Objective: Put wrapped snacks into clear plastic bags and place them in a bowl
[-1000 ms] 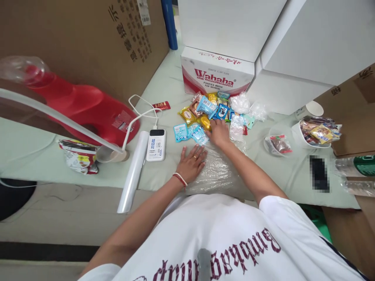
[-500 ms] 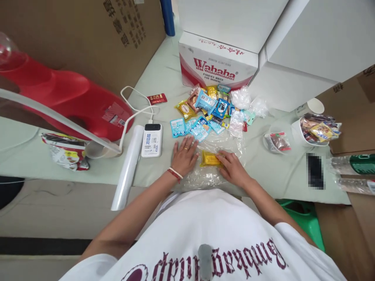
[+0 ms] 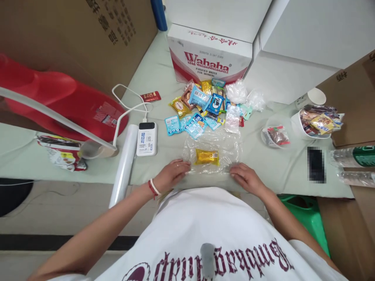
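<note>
A sheet of clear plastic film (image 3: 228, 150) lies flat on the pale green table (image 3: 158, 78) in front of me. A yellow snack packet (image 3: 206, 157) rests on the middle of the film. My left hand (image 3: 171, 176) pinches the film's near left edge, fingers curled. On the near right edge sits my right hand (image 3: 244, 176), its fingers closed on the film as well. Beyond the film lies a pile of several small snack packets (image 3: 202, 105), blue, yellow and brown.
A roll of clear film (image 3: 124, 164) and a white power bank (image 3: 146, 138) with its cable lie to the left. A red jug (image 3: 67, 105) lies on its side. Wahaha box (image 3: 208, 58) and white boxes stand behind. White bowl of wrappers (image 3: 318, 125), phone (image 3: 316, 164) and bottles (image 3: 353, 156) at right.
My right hand took the yellow packet from the pile and laid it on the film. Both hands then drew back to the film's near edge.
</note>
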### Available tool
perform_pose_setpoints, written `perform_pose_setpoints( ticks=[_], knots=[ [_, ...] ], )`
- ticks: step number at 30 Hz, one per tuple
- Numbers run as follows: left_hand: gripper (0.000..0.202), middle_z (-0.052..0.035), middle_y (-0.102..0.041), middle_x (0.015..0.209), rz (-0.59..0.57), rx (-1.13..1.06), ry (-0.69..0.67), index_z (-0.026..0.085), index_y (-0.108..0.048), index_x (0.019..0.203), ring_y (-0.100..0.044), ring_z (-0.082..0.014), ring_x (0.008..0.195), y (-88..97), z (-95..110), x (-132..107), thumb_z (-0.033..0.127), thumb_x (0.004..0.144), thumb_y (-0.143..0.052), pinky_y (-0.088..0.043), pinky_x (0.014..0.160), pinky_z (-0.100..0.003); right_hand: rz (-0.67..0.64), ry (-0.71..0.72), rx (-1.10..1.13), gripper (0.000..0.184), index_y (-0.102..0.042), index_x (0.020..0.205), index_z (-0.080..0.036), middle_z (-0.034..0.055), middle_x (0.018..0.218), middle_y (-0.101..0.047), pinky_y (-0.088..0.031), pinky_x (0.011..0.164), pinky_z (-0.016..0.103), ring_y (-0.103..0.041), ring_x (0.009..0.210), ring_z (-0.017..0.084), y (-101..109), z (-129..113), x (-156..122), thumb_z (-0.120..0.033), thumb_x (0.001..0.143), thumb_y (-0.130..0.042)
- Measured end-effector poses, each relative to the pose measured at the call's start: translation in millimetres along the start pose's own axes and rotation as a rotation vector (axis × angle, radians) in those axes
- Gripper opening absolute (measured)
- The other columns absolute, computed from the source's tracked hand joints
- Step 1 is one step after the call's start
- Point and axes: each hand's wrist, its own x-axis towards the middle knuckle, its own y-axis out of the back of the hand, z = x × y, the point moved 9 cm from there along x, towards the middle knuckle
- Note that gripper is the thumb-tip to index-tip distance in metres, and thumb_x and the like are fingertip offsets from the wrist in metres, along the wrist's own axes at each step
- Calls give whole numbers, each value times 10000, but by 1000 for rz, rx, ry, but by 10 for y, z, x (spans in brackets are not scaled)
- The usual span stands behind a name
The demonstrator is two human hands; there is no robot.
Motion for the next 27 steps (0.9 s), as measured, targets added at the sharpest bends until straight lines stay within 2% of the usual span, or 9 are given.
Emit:
perform_pose_setpoints(
  ticks=[3, 6, 9, 12, 15, 17, 20, 22, 27],
  knots=[
    [348, -56, -735, 855, 92, 4, 197, 218, -701, 940, -692, -206, 837, 283, -214, 252, 374, 1023, -400, -547, 828, -340, -44, -107, 48, 263, -736, 1070, -248, 57, 955, -764, -564, 798, 334, -697, 845, 197, 142, 145, 275, -346, 1031, -494],
    [320, -78, -691, 868, 217, 140, 295, 204, -710, 868, -641, -234, 862, 473, -366, 552, 380, 974, -464, -513, 850, -374, -110, -252, -69, 264, -734, 1069, -229, 43, 905, -763, -530, 732, 303, -687, 776, 195, 238, 368, 560, -329, 1010, -496],
    [227, -98, -660, 883, 259, 187, 384, 195, -717, 837, -626, -262, 912, 426, -515, 783, 344, 902, -559, -515, 843, -389, -174, -338, -384, 251, -742, 1066, -215, 84, 921, -755, -483, 709, 310, -672, 836, 238, 314, 456, 886, -302, 992, -519],
    [261, -123, -660, 1036, 364, 210, 481, 181, -717, 1044, -622, -289, 1026, 385, -601, 828, 348, 862, -636, -523, 899, -410, -77, -266, -569, 309, -712, 1204, -207, 147, 1129, -727, -479, 796, 354, -620, 1066, 301, 354, 254, 1311, -342, 1021, -502],
    [445, -141, -644, 1186, 438, 170, 512, 170, -640, 1249, -622, -295, 1091, 361, -601, 789, 359, 848, -677, -522, 942, -426, -101, -196, -595, 424, -605, 1378, -172, 175, 1293, -669, -471, 911, 402, -537, 1213, 335, 122, 95, 1702, -347, 993, -580],
    [557, -131, -654, 1190, 443, 139, 536, 169, -574, 1341, -636, -285, 1071, 346, -606, 768, 334, 825, -705, -526, 924, -417, -162, -244, -619, 520, -569, 1408, -133, 197, 1302, -661, -450, 952, 428, -524, 1232, 357, -48, 132, 1880, -316, 933, -673],
    [618, -110, -687, 1093, 430, 157, 575, 159, -542, 1380, -647, -290, 1034, 338, -612, 776, 282, 800, -718, -514, 900, -416, -212, -356, -598, 399, -642, 1302, -116, 183, 1148, -719, -433, 937, 405, -580, 1151, 340, -125, 218, 1981, -235, 922, -660],
    [495, -99, -694, 1011, 409, 176, 597, 168, -621, 1277, -647, -297, 1007, 321, -621, 808, 271, 801, -712, -502, 887, -416, -243, -331, -544, 273, -702, 1203, -146, 134, 1055, -739, -432, 906, 352, -609, 1075, 288, -110, 141, 1954, -212, 965, -586],
    [91, -106, -663, 965, 412, 145, 619, 196, -716, 851, -626, -306, 1007, 281, -657, 848, 271, 806, -688, -483, 886, -429, -414, 59, -523, 325, -711, 1268, -235, 107, 1005, -678, -420, 797, 308, -563, 976, 255, -269, -471, 1521, -198, 1003, -525]
  ],
)
